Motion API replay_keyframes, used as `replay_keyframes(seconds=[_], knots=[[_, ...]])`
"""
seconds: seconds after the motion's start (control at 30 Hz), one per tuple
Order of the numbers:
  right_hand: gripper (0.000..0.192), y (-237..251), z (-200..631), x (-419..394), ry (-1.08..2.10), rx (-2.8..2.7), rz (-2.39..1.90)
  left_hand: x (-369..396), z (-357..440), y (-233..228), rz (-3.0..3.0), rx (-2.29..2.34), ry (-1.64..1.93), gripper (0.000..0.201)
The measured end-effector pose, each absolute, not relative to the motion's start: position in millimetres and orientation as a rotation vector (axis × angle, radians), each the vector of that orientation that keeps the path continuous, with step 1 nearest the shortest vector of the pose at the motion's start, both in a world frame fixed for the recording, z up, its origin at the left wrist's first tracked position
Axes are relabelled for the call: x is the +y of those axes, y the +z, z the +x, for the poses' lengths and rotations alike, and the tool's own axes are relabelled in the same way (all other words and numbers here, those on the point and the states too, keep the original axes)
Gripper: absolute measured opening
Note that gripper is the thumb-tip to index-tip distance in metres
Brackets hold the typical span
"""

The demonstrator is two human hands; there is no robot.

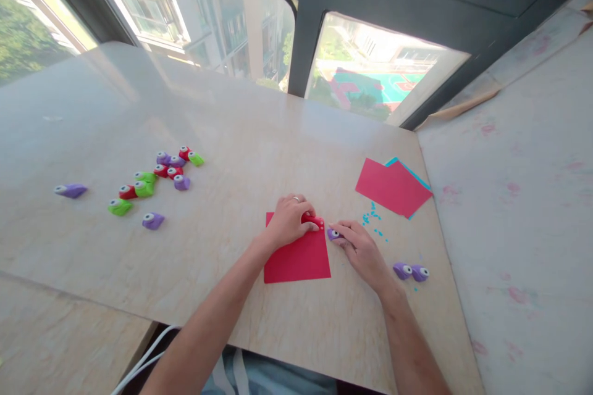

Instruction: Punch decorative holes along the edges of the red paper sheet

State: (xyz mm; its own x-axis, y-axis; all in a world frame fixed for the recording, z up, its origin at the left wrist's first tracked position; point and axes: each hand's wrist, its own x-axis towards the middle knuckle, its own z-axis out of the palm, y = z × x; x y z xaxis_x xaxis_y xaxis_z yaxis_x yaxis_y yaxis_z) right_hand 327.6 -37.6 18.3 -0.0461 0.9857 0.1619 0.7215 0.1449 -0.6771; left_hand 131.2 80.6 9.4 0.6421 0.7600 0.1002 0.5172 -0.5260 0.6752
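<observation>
A sheet of red paper lies on the tabletop in front of me. My left hand rests over its upper part, thumb and fingers closed on the paper near the upper right corner. That corner looks raised, and small pale dots show beside the fingertips. Just right of the paper, my right hand grips a small purple craft punch with a round white top and dark centre. Its tip is close to the paper's right edge; I cannot tell whether they touch. Two more purple punches stand right of my right wrist.
Red and blue sheets overlap at the right, with blue paper bits below them. Several red, green and purple punches are grouped at the left. A wall bounds the right side; windows line the back. White cables hang at the front edge.
</observation>
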Motion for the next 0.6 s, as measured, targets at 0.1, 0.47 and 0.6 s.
replay_keyframes(seconds=[0.1,0.47,0.6], knots=[[0.029,15,329,-37,0.568,-1.794,-1.647,82,127,10,2.282,0.906,0.498,0.011],[0.028,11,326,-36,0.579,-1.716,-1.682,69,136,23,2.448,1.103,0.333,0.015],[0.028,9,326,-37,0.599,-1.691,-1.695,71,140,26,2.413,1.126,0.297,0.009]])
